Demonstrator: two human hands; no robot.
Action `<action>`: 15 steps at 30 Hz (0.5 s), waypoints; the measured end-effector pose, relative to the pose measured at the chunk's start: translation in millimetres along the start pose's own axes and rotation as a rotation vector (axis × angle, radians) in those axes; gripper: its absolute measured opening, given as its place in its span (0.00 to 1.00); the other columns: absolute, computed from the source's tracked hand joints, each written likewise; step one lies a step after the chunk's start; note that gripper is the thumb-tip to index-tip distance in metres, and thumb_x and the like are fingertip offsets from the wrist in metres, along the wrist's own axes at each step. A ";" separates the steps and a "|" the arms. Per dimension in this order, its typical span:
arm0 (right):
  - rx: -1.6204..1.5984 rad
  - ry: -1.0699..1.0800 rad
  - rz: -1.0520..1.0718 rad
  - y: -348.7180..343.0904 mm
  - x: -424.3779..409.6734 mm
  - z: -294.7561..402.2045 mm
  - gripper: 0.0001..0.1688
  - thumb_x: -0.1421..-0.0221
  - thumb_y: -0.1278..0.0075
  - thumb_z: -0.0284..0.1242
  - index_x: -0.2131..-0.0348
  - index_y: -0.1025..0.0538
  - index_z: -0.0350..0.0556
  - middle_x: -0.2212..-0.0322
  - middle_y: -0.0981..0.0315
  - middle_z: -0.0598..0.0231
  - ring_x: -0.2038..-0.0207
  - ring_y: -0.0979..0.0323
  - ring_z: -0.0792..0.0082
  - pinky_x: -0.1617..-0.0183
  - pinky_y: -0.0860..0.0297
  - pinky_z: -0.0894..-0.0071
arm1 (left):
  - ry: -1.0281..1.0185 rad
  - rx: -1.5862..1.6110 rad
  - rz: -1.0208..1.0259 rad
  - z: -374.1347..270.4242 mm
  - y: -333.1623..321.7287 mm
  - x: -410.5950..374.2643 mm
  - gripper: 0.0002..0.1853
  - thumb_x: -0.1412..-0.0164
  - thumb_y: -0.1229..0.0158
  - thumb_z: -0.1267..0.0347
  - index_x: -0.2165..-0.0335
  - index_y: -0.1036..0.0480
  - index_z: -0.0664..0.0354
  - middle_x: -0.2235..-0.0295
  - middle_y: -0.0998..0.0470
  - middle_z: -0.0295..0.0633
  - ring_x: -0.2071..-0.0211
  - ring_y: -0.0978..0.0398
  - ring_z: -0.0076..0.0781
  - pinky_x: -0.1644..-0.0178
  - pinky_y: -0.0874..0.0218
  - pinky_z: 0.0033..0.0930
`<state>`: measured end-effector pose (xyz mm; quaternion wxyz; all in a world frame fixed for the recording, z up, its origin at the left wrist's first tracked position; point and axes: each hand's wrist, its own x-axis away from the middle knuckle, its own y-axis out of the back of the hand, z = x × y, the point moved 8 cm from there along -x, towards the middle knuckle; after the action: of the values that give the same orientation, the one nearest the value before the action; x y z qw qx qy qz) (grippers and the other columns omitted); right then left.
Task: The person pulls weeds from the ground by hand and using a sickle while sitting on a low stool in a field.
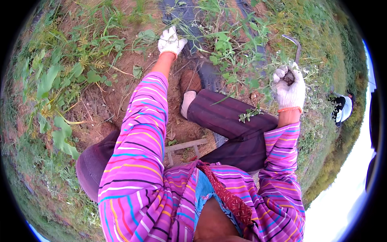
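Observation:
My left hand (171,42), in a white knit glove with an orange cuff edge, reaches out over the soil with its fingers curled around thin green grass stems (181,25). Black plastic mulch film (211,72) runs just to its right. My right hand (289,87), gloved the same way, is closed around the handle of a sickle (298,51). The sickle's curved metal blade points away from me and hooks to the left. Most of the handle is hidden inside the fist. Leafy weeds (223,45) grow between the two hands.
My shoe (190,81) rests at the film's edge. A low stool frame (186,145) shows beneath me. A weed sprig (250,114) lies on my trouser leg. Broad-leaved plants (48,81) grow at left. Another person (344,109) is bent among plants at far right.

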<state>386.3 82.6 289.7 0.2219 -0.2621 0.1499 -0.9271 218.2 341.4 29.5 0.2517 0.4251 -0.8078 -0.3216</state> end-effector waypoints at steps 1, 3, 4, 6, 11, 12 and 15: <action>-0.010 -0.015 0.009 -0.5 0.2 -1.1 0.04 0.46 0.54 0.28 0.72 0.32 0.48 0.80 0.37 0.67 0.77 0.41 0.69 0.74 0.43 0.69 | 0.053 0.014 0.005 2.9 3.7 -3.9 0.41 0.58 0.42 0.49 0.47 0.41 0.55 0.50 0.35 0.51 0.50 0.35 0.48 0.47 0.43 0.39; -0.005 -0.001 -0.003 -0.2 1.1 -0.4 0.04 0.46 0.53 0.29 0.71 0.31 0.49 0.79 0.38 0.67 0.77 0.41 0.69 0.75 0.44 0.71 | -0.030 0.036 0.288 -5.5 -6.3 -17.1 0.40 0.57 0.43 0.49 0.47 0.39 0.55 0.48 0.35 0.49 0.47 0.37 0.45 0.46 0.44 0.36; -0.007 0.002 0.006 -0.1 1.0 0.0 0.04 0.47 0.53 0.29 0.71 0.31 0.49 0.79 0.38 0.67 0.77 0.41 0.69 0.75 0.44 0.71 | -0.032 0.012 0.346 -8.3 -13.6 -15.1 0.40 0.57 0.43 0.48 0.47 0.38 0.55 0.47 0.36 0.48 0.47 0.37 0.43 0.45 0.45 0.35; -0.011 -0.009 0.030 -3.4 0.8 -0.2 0.04 0.47 0.53 0.29 0.71 0.31 0.50 0.79 0.38 0.68 0.77 0.41 0.69 0.75 0.44 0.71 | -0.175 -0.020 0.547 -20.4 -41.8 -14.0 0.41 0.56 0.43 0.48 0.46 0.39 0.58 0.46 0.37 0.49 0.45 0.39 0.41 0.42 0.49 0.34; -0.014 -0.038 0.027 -11.3 10.3 -5.0 0.03 0.48 0.52 0.29 0.70 0.30 0.52 0.79 0.37 0.69 0.77 0.41 0.69 0.75 0.45 0.70 | -0.381 0.306 0.628 -77.2 -63.4 -7.3 0.29 0.55 0.40 0.55 0.57 0.30 0.61 0.63 0.24 0.48 0.64 0.28 0.38 0.60 0.38 0.37; 0.020 0.007 -0.025 -5.7 11.3 -2.2 0.04 0.48 0.51 0.29 0.70 0.30 0.54 0.78 0.37 0.69 0.77 0.41 0.68 0.75 0.46 0.70 | -0.295 0.343 0.805 -85.8 -71.7 3.4 0.31 0.57 0.39 0.54 0.55 0.31 0.59 0.63 0.24 0.47 0.64 0.28 0.39 0.59 0.37 0.37; 0.047 -0.027 -0.043 -13.5 11.0 -6.4 0.04 0.49 0.50 0.29 0.69 0.30 0.54 0.77 0.36 0.69 0.77 0.40 0.68 0.76 0.46 0.70 | -0.289 0.446 0.748 -71.8 -108.7 -4.0 0.34 0.61 0.38 0.53 0.54 0.30 0.56 0.63 0.23 0.46 0.66 0.27 0.40 0.61 0.37 0.38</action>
<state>369.9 89.8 294.4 0.2102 -0.2725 0.1194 -0.9313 326.1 275.9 -2.9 0.1374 0.0990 -0.9821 -0.0828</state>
